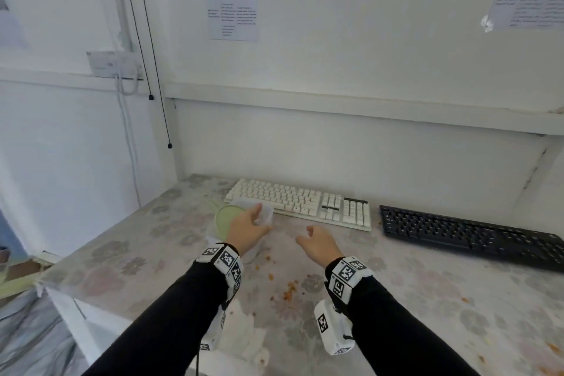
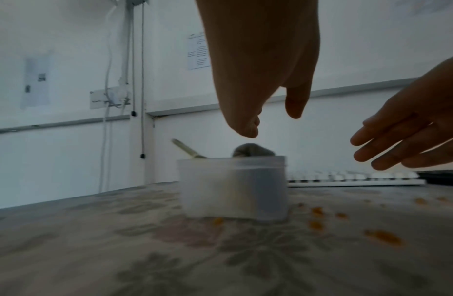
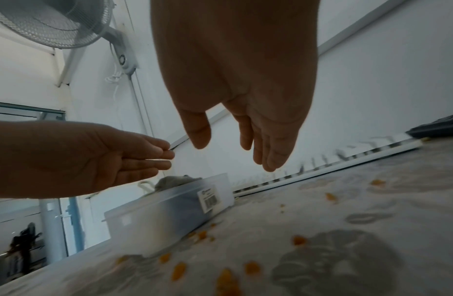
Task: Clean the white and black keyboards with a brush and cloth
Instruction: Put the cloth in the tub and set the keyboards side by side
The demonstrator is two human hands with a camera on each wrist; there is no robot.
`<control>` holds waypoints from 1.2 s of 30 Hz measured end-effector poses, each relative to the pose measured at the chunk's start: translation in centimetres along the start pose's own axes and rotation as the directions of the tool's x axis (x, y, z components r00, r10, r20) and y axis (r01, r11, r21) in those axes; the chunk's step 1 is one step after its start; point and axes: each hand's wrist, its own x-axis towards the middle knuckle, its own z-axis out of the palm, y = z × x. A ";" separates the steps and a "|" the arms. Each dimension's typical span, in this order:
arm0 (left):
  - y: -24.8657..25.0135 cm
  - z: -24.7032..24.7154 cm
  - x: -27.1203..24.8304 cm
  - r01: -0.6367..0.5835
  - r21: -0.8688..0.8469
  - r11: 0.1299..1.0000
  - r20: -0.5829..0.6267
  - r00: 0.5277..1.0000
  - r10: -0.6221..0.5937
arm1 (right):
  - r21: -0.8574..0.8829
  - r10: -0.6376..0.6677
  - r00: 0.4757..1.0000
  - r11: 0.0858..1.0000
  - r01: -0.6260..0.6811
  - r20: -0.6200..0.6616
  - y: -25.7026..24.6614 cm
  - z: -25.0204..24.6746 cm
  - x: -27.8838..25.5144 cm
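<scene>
The white keyboard (image 1: 299, 201) lies at the back of the table, with the black keyboard (image 1: 470, 235) to its right. In front of the white one stands a clear plastic container (image 2: 232, 188) holding a grey cloth (image 2: 253, 151) and a brush whose handle (image 2: 187, 150) sticks out. My left hand (image 1: 258, 217) hovers just over the container (image 1: 266, 210) with relaxed fingers, holding nothing. My right hand (image 1: 306, 233) floats open to the right of it, above the table. In the right wrist view both hands, right (image 3: 232, 152) and left (image 3: 134, 160), show straight fingers.
A pale green lid (image 1: 224, 217) lies left of the container. Orange crumbs (image 1: 288, 293) are scattered on the flowered tablecloth (image 1: 427, 299). Crumpled white tissue (image 1: 244, 330) lies at the near edge. The table's left edge drops off; a wall fan (image 3: 55, 22) hangs above.
</scene>
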 end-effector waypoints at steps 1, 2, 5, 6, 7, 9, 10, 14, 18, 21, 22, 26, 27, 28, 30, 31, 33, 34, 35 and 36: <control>-0.5 -1.1 0.0 -0.014 -0.005 1.000 -0.066 0.998 0.014 | 0.008 -0.003 0.999 1.000 0.003 0.032 -0.7 0.7 0.0; -1.1 -2.2 0.2 -0.029 -0.005 1.000 -0.132 0.991 0.028 | 0.013 -0.017 0.998 1.000 0.016 0.061 -1.5 1.2 -0.1; -3.0 -5.4 0.9 -0.046 0.014 0.999 -0.315 0.948 0.048 | 0.021 -0.045 0.987 0.999 0.042 0.156 -3.5 2.6 0.0; -3.7 -6.3 1.3 -0.004 0.016 1.000 -0.330 0.944 0.009 | 0.037 -0.076 0.980 0.997 0.070 0.186 -4.2 3.0 -0.1; -4.4 -7.2 1.6 0.049 0.005 0.999 -0.314 0.948 -0.045 | 0.063 -0.109 0.968 0.993 0.097 0.225 -4.7 3.3 0.0; -5.7 -8.7 2.4 0.175 -0.033 0.984 -0.161 0.971 -0.178 | 0.074 -0.158 0.944 0.987 0.142 0.291 -5.5 4.5 1.0; -6.1 -9.4 2.7 0.225 -0.041 0.974 -0.030 0.974 -0.226 | 0.059 -0.127 0.946 0.992 0.114 0.300 -5.6 5.3 1.8; -6.9 -10.5 3.6 0.155 0.110 0.982 0.448 0.874 -0.189 | -0.050 -0.005 0.978 0.999 0.015 0.209 -3.2 8.3 7.1; -8.2 -10.4 5.6 0.067 0.141 0.988 0.485 0.865 -0.128 | -0.105 0.086 0.977 0.992 -0.067 0.194 -4.3 8.8 7.8; -8.7 -11.4 7.2 0.027 0.367 0.930 0.405 0.895 -0.186 | -0.180 0.114 0.978 0.980 -0.083 0.173 -6.1 8.9 7.8; -9.1 -12.0 7.9 0.017 0.406 0.914 0.383 0.905 -0.187 | -0.199 0.120 0.976 0.977 -0.082 0.183 -6.7 9.1 8.0; -10.2 -15.2 10.1 0.009 0.450 0.893 0.389 0.898 -0.205 | -0.214 0.124 0.971 0.974 -0.079 0.203 -9.3 10.6 9.7; -10.5 -16.0 10.7 0.020 0.441 0.897 0.387 0.898 -0.210 | -0.211 0.110 0.974 0.975 -0.067 0.198 -9.9 11.1 10.4; -10.8 -16.9 11.2 0.025 0.418 0.908 0.384 0.901 -0.202 | -0.206 0.106 0.975 0.976 -0.065 0.196 -10.6 11.5 11.0; -11.4 -18.5 12.1 0.029 0.360 0.932 0.360 0.918 -0.168 | -0.193 0.087 0.976 0.980 -0.047 0.201 -12.0 12.6 12.5; -11.5 -19.2 12.6 0.032 0.339 0.940 0.343 0.926 -0.155 | -0.189 0.070 0.977 0.981 -0.031 0.202 -12.6 13.2 13.3; -11.7 -20.5 13.5 0.037 0.321 0.946 0.319 0.937 -0.145 | -0.168 0.037 0.984 0.986 -0.007 0.177 -14.0 14.2 14.7; -11.9 -21.0 14.1 0.042 0.323 0.946 0.312 0.938 -0.148 | -0.164 0.034 0.986 0.986 -0.007 0.164 -14.5 14.7 15.5; -12.1 -21.6 14.8 0.041 0.329 0.943 0.311 0.938 -0.150 | -0.162 0.038 0.987 0.987 -0.012 0.157 -15.1 15.1 16.1; -12.3 -22.0 15.5 0.041 0.335 0.941 0.309 0.939 -0.151 | -0.168 0.044 0.988 0.986 -0.019 0.147 -15.4 15.5 16.8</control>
